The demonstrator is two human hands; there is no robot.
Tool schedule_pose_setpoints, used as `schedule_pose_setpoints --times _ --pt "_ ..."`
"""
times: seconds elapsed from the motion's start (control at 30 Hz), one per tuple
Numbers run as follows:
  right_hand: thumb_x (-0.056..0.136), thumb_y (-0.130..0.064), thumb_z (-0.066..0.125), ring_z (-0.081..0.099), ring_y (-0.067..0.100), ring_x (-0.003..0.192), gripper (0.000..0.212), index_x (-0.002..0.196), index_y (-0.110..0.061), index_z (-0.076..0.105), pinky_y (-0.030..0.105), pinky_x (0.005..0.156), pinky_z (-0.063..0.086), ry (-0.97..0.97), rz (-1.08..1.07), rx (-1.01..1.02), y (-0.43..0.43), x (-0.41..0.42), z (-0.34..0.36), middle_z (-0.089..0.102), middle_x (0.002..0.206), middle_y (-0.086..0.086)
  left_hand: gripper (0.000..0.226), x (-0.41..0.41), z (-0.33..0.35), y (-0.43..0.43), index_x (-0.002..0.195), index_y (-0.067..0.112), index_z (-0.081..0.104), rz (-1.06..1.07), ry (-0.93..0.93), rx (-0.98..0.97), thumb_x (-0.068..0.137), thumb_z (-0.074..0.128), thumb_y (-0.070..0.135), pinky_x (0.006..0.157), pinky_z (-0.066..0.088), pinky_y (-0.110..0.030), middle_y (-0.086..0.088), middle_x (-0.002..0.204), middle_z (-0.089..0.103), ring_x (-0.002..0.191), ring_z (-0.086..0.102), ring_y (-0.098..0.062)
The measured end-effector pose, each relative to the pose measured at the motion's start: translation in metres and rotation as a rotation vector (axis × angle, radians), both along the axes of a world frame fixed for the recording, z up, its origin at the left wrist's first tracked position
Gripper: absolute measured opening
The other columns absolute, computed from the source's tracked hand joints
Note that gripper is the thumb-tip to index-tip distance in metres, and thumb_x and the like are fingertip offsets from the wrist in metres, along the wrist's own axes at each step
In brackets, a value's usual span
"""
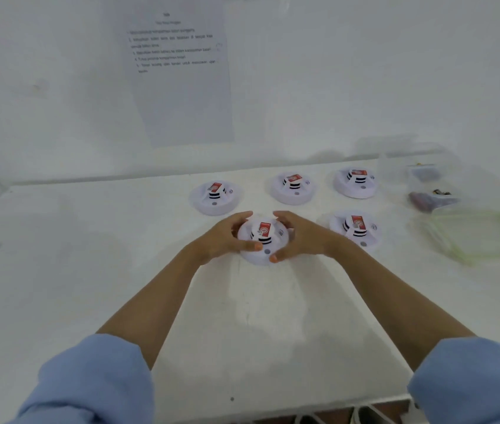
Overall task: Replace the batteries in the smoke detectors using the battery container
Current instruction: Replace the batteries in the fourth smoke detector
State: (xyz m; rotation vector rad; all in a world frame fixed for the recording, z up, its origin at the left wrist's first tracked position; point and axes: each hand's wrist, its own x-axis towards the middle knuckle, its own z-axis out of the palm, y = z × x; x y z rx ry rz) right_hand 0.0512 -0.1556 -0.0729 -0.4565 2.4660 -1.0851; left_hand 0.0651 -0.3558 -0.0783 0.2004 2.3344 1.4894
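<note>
Several white round smoke detectors with red labels sit on the white table. The nearest detector [263, 240] is in the middle, and both my hands hold it. My left hand [227, 238] curls round its left side, thumb on its front rim. My right hand [299, 237] curls round its right side, thumb at the front. Three detectors stand in a back row [215, 197], [293, 188], [355, 182], and another detector [357, 229] lies to the right. A clear battery container [426, 182] with dark batteries inside stands at the far right.
A clear lid with a green rim [484, 237] lies at the right, in front of the container. A printed instruction sheet [181, 78] hangs on the white wall behind. The table's front edge [273, 411] runs close to my body.
</note>
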Motion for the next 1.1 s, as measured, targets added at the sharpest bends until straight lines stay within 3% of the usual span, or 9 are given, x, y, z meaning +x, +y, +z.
schedule_pose_setpoints --times 0.07,0.17,0.3,0.43,0.57,0.67,0.8,1.03,1.1 --pt "0.064 -0.015 0.084 0.030 0.017 0.136 0.106 0.145 -0.010 0.016 0.027 0.112 0.026 0.025 -0.033 -0.008 -0.006 0.007 -0.008 0.029 0.149 0.003 0.101 0.004 -0.003 0.001 0.144 0.013 0.026 -0.049 0.050 -0.056 0.062 0.086 0.016 0.093 0.038 -0.022 0.006 0.129 0.042 0.118 0.042 -0.008" --pt "0.063 -0.007 0.083 0.030 0.016 0.136 0.103 0.144 -0.008 0.020 0.013 0.101 0.023 0.078 -0.101 -0.077 -0.011 0.013 -0.016 0.029 0.148 0.004 0.122 0.005 -0.007 0.001 0.142 0.013 0.028 -0.057 0.121 -0.082 0.038 0.086 0.037 0.100 0.034 -0.023 0.010 0.128 0.038 0.120 0.038 -0.005" --pt "0.058 -0.014 0.087 0.038 0.015 0.129 0.102 0.141 -0.013 0.028 0.018 0.098 0.029 0.123 -0.130 -0.057 -0.009 0.011 -0.020 0.038 0.141 0.002 0.100 0.003 -0.008 0.002 0.138 0.011 0.034 -0.042 0.165 -0.088 0.055 0.089 0.007 0.093 0.035 -0.020 0.007 0.123 0.041 0.119 0.042 -0.009" --pt "0.060 -0.012 0.086 0.040 0.015 0.127 0.099 0.141 -0.012 0.028 0.018 0.096 0.031 0.134 -0.143 -0.086 -0.004 0.009 -0.010 0.040 0.141 0.003 0.110 -0.005 0.000 0.007 0.140 0.015 0.033 -0.044 0.199 -0.116 0.047 0.091 0.021 0.096 0.036 -0.022 0.003 0.134 0.041 0.121 0.041 -0.009" --pt "0.058 -0.012 0.086 0.043 0.016 0.124 0.099 0.139 -0.017 0.031 0.024 0.098 0.038 0.163 -0.175 -0.153 0.020 -0.001 0.017 0.042 0.137 -0.001 0.100 -0.021 0.024 0.030 0.139 0.017 0.034 -0.044 0.259 -0.085 0.056 0.089 0.012 0.091 0.037 -0.019 0.005 0.134 0.039 0.118 0.038 -0.007" --pt "0.059 -0.007 0.085 0.050 0.006 0.110 0.087 0.130 -0.022 0.037 0.013 0.086 0.043 0.185 -0.156 -0.196 0.047 -0.008 0.041 0.048 0.120 -0.013 0.093 -0.033 0.039 0.052 0.136 0.019 0.037 -0.037 0.300 -0.040 0.058 0.087 0.009 0.081 0.039 -0.009 0.006 0.131 0.040 0.117 0.040 -0.008" --pt "0.053 -0.015 0.088 0.049 0.014 0.115 0.097 0.135 -0.025 0.036 0.031 0.097 0.045 0.222 -0.180 -0.178 0.102 -0.025 0.056 0.048 0.125 -0.008 0.099 -0.054 0.054 0.107 0.139 0.016 0.033 -0.054 0.341 -0.054 0.057 0.088 0.012 0.098 0.039 -0.025 0.002 0.136 0.037 0.122 0.040 -0.012" --pt "0.054 0.005 0.084 0.053 0.009 0.110 0.095 0.132 -0.024 0.038 0.019 0.085 0.052 0.154 -0.164 -0.327 0.218 -0.059 0.063 0.054 0.119 -0.011 0.116 -0.096 0.054 0.227 0.145 0.016 0.024 -0.106 0.381 -0.090 0.052 0.090 0.029 0.103 0.032 -0.025 -0.003 0.141 0.030 0.133 0.032 -0.017" --pt "0.057 0.005 0.082 0.053 0.007 0.111 0.095 0.134 -0.025 0.036 0.020 0.087 0.051 0.131 -0.141 -0.337 0.246 -0.068 0.067 0.052 0.119 -0.013 0.120 -0.102 0.054 0.259 0.148 0.022 0.011 -0.119 0.377 -0.097 0.056 0.089 0.020 0.099 0.032 -0.023 -0.006 0.137 0.027 0.127 0.033 -0.017"
